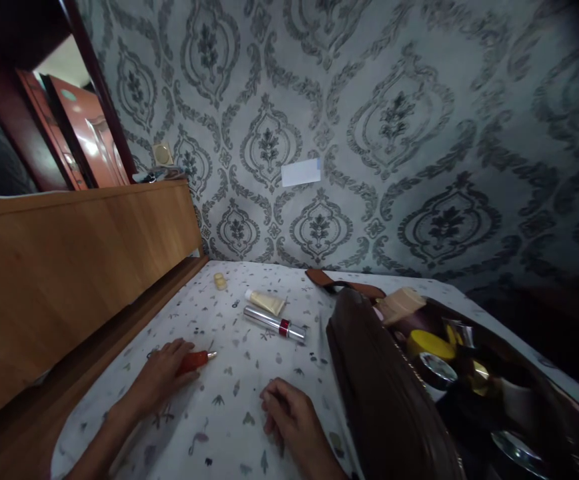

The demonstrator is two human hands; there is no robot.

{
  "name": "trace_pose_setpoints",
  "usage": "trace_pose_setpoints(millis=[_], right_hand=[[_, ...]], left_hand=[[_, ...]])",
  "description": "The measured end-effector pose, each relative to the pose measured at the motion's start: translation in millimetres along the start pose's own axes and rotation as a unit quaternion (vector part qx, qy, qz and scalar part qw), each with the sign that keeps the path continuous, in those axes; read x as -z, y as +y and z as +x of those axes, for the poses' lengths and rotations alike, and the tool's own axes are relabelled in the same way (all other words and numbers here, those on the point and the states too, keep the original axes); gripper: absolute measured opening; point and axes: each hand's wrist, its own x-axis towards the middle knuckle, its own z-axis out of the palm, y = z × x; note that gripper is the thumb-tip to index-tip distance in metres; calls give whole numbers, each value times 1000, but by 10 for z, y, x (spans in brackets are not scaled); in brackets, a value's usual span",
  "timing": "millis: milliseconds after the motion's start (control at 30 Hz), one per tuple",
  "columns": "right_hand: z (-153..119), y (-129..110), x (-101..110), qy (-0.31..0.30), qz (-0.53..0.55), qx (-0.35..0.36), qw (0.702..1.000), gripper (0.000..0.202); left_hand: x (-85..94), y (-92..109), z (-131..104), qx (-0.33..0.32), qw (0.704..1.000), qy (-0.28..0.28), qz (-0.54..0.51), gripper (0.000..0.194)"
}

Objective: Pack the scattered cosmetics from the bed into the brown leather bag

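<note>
My left hand [167, 368] is closed over a small orange-red bottle [193, 362] with a narrow silvery tip that points right, low over the white patterned cloth. Its fingers hide the bottle's other end. My right hand [292, 413] rests near the front of the cloth with its fingers curled in, and nothing shows in them. Beyond the hands lie a silver tube with a red band [274, 324] and a pale yellow squeeze tube [265, 302] with a white cap. Two small cream-coloured round pieces [220, 281] sit farther back.
A dark brown bag [379, 380] stands open on the right, holding several cosmetics, among them a yellow round lid [430, 345] and a beige box [402, 305]. Its brown strap [342, 283] lies behind it. A wooden panel [94, 247] borders the left; a patterned wall [319, 120] rises behind.
</note>
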Motion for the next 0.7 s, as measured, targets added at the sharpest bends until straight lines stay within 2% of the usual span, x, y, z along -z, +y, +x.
trace_pose_setpoints(millis=[133,333,433,567,700], right_hand=[[1,-9,3,0,8,7,1000,41],[-22,-53,7,-4,11,12,1000,40],[-42,-75,8,-2,16,8,1000,39],[-61,-110,4,-4,42,13,999,41],[-83,-152,-14,10,98,32,995,51]], left_hand=[[28,-44,-89,8,999,-9,-38,32],[129,163,-85,26,998,-7,-52,28],[128,255,-66,26,994,12,-105,32],[55,425,-27,-13,973,18,-231,40],[-75,678,-30,-55,934,-16,-352,43]])
